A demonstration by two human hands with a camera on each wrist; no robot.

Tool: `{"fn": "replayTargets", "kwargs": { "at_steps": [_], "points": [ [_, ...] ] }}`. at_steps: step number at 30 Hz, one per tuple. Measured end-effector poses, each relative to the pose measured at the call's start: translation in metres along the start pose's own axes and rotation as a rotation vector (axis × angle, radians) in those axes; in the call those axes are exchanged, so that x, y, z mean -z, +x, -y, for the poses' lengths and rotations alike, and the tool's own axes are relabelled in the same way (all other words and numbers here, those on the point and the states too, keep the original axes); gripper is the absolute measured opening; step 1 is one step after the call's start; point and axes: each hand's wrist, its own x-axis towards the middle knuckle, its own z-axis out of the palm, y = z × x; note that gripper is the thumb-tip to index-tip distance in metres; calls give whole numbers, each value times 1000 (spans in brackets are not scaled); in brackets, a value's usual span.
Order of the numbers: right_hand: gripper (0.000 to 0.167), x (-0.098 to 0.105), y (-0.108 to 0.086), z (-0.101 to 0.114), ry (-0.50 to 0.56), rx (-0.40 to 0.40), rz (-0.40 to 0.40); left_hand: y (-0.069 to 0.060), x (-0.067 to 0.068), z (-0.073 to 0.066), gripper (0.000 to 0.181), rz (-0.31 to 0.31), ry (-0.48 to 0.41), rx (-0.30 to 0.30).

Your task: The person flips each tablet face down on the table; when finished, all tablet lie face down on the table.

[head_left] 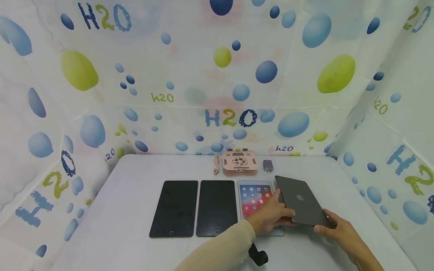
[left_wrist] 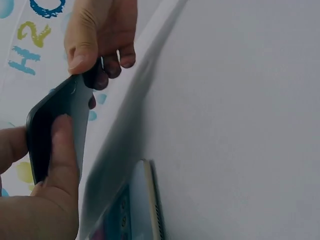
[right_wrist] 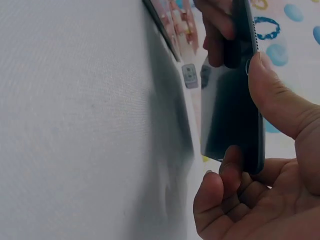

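A dark grey tablet (head_left: pixel 301 205), its back with the apple logo facing up in the head view, is held tilted above the right part of the table. My left hand (head_left: pixel 272 215) grips its left edge, reaching over a white tablet (head_left: pixel 255 190) with a lit screen of app icons. At the lower right corner, my right hand (head_left: pixel 339 229) pinches the tablet between thumb and fingers. In the right wrist view, the dark screen side (right_wrist: pixel 232 110) faces the table and the right thumb lies by the home button. The left arm partly hides the white tablet.
Two black-screened tablets, one left (head_left: pixel 174 209) and one middle (head_left: pixel 217 207), lie flat in a row beside the white one. Behind stand a pink stand-like object (head_left: pixel 239 161), a coiled pink cable (head_left: pixel 216 165) and a dark charger plug (head_left: pixel 268 165). Patterned curtains enclose the white table (head_left: pixel 112 210).
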Motion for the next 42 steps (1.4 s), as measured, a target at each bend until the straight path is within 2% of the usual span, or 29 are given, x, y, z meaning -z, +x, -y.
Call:
{"fn": "replayTargets", "kwargs": {
  "at_steps": [6, 9, 14, 17, 22, 29, 37, 42],
  "points": [
    [101, 1, -1, -3, -27, -7, -15, 6, 2, 7, 105, -14, 125, 0],
    [98, 3, -2, -5, -44, -2, -23, 8, 2, 11, 103, -27, 128, 4],
    [94, 1, 0, -6, -4, 51, -14, 8, 2, 13, 98, -79, 132, 4],
    [94, 1, 2, -7, -18, 57, -31, 5, -1, 13, 90, -96, 169, -11],
    [94, 5, 4, -10, -49, 54, -29, -3, -9, 13, 66, -107, 233, -39],
    [93, 9, 10, -16, -71, 65, 7, -10, -10, 11, 57, -80, 195, -4],
    [101, 4, 15, -18, -129, 40, -4, -11, -6, 6, 61, -80, 194, -8],
    [106, 3, 15, -19, -165, 18, -10, -10, -6, 6, 76, -103, 191, 0]
  ]
}}
